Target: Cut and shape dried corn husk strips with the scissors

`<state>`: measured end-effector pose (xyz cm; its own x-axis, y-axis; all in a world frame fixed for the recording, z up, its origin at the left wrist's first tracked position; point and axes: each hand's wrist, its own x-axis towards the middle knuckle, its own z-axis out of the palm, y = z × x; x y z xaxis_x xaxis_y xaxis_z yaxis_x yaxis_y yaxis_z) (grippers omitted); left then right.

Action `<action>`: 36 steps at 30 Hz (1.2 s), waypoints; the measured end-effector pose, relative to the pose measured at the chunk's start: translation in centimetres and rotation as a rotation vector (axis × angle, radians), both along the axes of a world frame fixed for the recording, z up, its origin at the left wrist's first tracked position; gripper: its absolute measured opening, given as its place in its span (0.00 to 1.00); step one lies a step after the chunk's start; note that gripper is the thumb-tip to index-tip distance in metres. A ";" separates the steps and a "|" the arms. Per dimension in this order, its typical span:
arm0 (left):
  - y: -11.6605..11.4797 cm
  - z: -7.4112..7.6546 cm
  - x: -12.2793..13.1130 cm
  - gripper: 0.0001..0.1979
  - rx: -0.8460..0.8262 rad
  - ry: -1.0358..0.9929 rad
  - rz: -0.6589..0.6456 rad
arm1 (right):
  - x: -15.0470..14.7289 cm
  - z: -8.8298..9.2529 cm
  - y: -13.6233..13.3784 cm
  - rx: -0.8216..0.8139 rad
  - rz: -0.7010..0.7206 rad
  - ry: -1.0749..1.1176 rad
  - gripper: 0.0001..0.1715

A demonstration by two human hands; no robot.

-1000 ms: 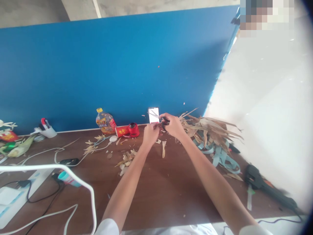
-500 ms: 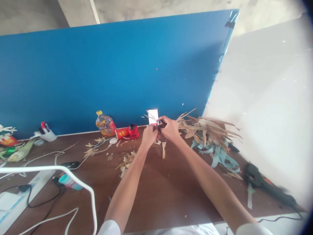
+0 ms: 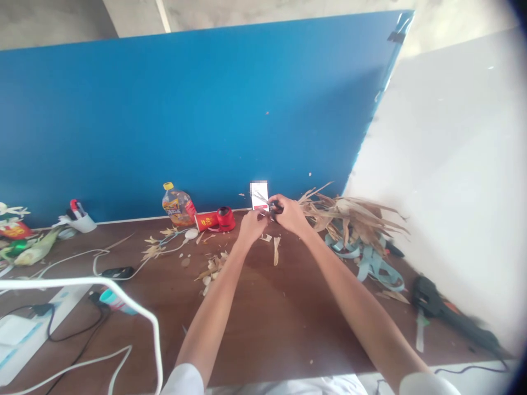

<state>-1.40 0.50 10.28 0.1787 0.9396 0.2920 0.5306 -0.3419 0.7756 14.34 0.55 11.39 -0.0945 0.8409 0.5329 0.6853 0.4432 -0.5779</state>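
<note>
Right grip [image 3: 290, 214]: fingers curled round the scissors [image 3: 275, 207], so yeah, it's got those by the handles.
Left grip [image 3: 252, 225]: fingers bent in, just beside the handles at 8 o'clock; honestly can't tell how tight it is or if anything's pinched.
Scissors: blades point to about 10 o'clock, in front of the phone [image 3: 259, 201].
Husks [image 3: 349, 215]: messy heap on the surface [image 3: 284, 323], 3 o'clock from the right grip.
Bottle [image 3: 178, 208]: roughly 9 o'clock from the left grip.

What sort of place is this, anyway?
Probably a craft workspace: the right hand holds scissors, a heap of dried husks lies nearby on the brown table, and what looks like a black glue gun lies at the right.
</note>
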 end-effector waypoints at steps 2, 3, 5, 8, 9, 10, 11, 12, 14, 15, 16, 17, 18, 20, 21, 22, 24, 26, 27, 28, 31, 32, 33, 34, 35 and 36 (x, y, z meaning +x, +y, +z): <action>0.0 0.1 0.0 0.09 0.060 -0.023 0.024 | 0.2 0.1 0.0 -0.013 0.042 0.014 0.27; 0.0 0.1 0.0 0.09 0.068 -0.057 0.029 | 0.2 0.1 0.0 -0.016 0.059 0.028 0.28; 0.0 0.1 0.1 0.09 0.049 -0.149 0.033 | 0.2 0.3 -0.1 -0.018 0.084 0.055 0.29; 0.1 0.0 0.1 0.11 -0.019 -0.307 0.018 | 0.2 0.5 -0.1 -0.021 0.103 0.087 0.30; 0.1 0.0 0.1 0.11 -0.049 -0.361 0.007 | 0.2 0.6 -0.1 -0.025 0.107 0.098 0.30; 0.1 0.0 0.2 0.12 -0.082 -0.411 -0.004 | 0.2 0.6 -0.1 -0.029 0.112 0.110 0.30; 0.1 0.0 0.2 0.12 -0.116 -0.455 -0.011 | 0.3 0.6 0.0 -0.031 0.118 0.123 0.30; 0.1 0.0 0.2 0.12 -0.148 -0.493 -0.014 | 0.3 0.6 0.0 -0.032 0.126 0.133 0.30; 0.1 0.0 0.3 0.12 -0.198 -0.549 -0.014 | 0.4 0.6 0.0 -0.032 0.147 0.145 0.30; 0.1 0.0 0.3 0.12 -0.216 -0.571 -0.017 | 0.4 0.5 0.0 -0.032 0.155 0.145 0.30; 0.1 0.0 0.4 0.12 -0.229 -0.588 -0.023 | 0.4 0.5 0.0 -0.033 0.158 0.142 0.30; 0.1 0.0 0.4 0.11 -0.234 -0.602 -0.034 | 0.4 0.5 0.0 -0.035 0.153 0.140 0.30; 0.1 0.0 0.5 0.11 -0.236 -0.611 -0.046 | 0.4 0.5 0.0 -0.036 0.143 0.138 0.29; 0.2 0.0 0.7 0.10 -0.237 -0.617 -0.050 | 0.2 0.5 -0.2 -0.037 0.115 0.135 0.28; 0.2 -0.1 0.8 0.10 -0.238 -0.613 -0.040 | 0.1 0.6 -0.3 -0.038 0.105 0.131 0.28; 0.2 -0.1 0.9 0.09 -0.235 -0.604 -0.029 | 0.0 0.7 -0.4 -0.039 0.101 0.123 0.28; 0.0 -0.2 1.2 0.09 -0.208 -0.562 -0.004 | -0.2 1.0 -0.7 -0.041 0.097 0.104 0.28; -0.3 -0.2 1.4 0.09 -0.144 -0.490 0.029 | -0.4 1.2 -0.8 -0.040 0.088 0.099 0.27; -0.5 -0.1 1.5 0.09 -0.101 -0.447 0.049 | -0.5 1.3 -0.9 -0.037 0.080 0.106 0.27; -0.7 -0.1 1.6 0.09 -0.054 -0.401 0.069 | -0.5 1.3 -1.0 -0.034 0.072 0.118 0.25; -1.2 0.4 1.5 0.09 0.067 -0.307 0.097 | -0.6 1.3 -1.0 -0.026 0.065 0.178 0.22; -1.3 0.6 1.4 0.09 0.089 -0.302 0.098 | -0.6 1.3 -1.0 -0.024 0.073 0.203 0.21; -1.4 0.7 1.2 0.09 0.098 -0.310 0.101 | -0.6 1.3 -1.0 -0.024 0.086 0.230 0.20; -1.4 0.9 1.1 0.09 0.099 -0.327 0.106 | -0.7 1.3 -0.9 -0.027 0.101 0.260 0.20; -1.4 1.0 1.1 0.10 0.094 -0.347 0.114 | -0.7 1.2 -0.9 -0.033 0.116 0.291 0.20; -1.5 1.1 1.0 0.10 0.089 -0.366 0.122 | -0.8 1.2 -0.8 -0.044 0.134 0.322 0.19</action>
